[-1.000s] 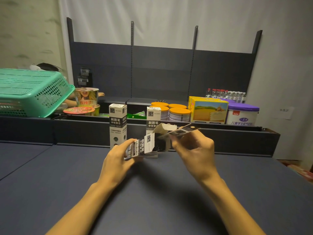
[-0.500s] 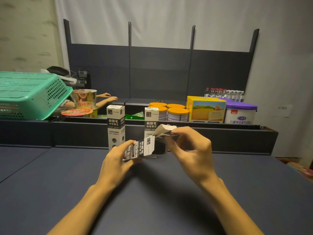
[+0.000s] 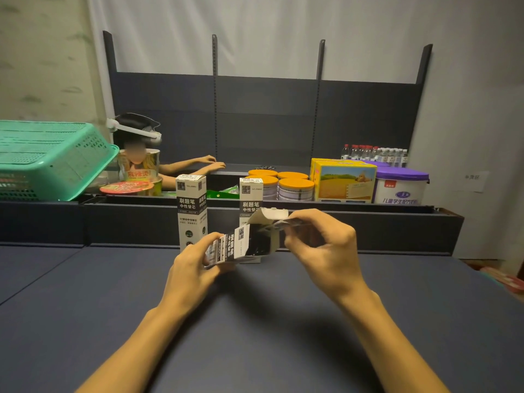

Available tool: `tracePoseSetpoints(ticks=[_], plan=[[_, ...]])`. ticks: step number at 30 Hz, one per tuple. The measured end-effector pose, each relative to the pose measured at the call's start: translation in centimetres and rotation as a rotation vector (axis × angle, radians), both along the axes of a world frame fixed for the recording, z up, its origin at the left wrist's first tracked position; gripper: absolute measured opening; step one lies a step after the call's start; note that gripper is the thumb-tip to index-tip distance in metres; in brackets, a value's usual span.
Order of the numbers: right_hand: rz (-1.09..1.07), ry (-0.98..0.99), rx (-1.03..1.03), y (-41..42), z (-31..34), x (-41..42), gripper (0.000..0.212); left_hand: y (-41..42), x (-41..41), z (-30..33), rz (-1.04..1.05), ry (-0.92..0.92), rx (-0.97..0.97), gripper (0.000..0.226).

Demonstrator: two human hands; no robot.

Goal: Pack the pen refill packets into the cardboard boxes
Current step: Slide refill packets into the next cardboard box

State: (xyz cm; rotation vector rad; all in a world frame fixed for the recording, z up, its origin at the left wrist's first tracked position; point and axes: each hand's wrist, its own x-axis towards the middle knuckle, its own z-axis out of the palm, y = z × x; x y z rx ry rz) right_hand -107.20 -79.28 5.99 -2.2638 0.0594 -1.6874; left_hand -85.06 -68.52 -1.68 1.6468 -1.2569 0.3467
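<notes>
— What has each grip got?

— The left hand [image 3: 195, 265] curls round the lower end of a cardboard box [image 3: 235, 245] held on its side above the bench [image 3: 255, 321]. The right hand [image 3: 323, 251] pinches a dark refill packet [image 3: 292, 222] at the box's open mouth (flaps splayed upward).

— And past the grip?

— Two closed boxes stand upright on the bench: one [image 3: 191, 211] just beyond the left hand's knuckles, another [image 3: 251, 199] directly behind the held box.
</notes>
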Motion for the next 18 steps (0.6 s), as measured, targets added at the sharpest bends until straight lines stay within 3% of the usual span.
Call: tracePoseSetpoints(ticks=[10,18], plan=[[-0.019,0.008,-0.082,0.4,0.1,0.3,0.020,-0.1,0.0,0.0,-0.003,-0.010,0.001,0.059],[-0.164,0.161,-0.050,0.0,-0.7,1.2,0.021,0.1,-0.7,0.3,-0.041,-0.069,0.012,0.057]])
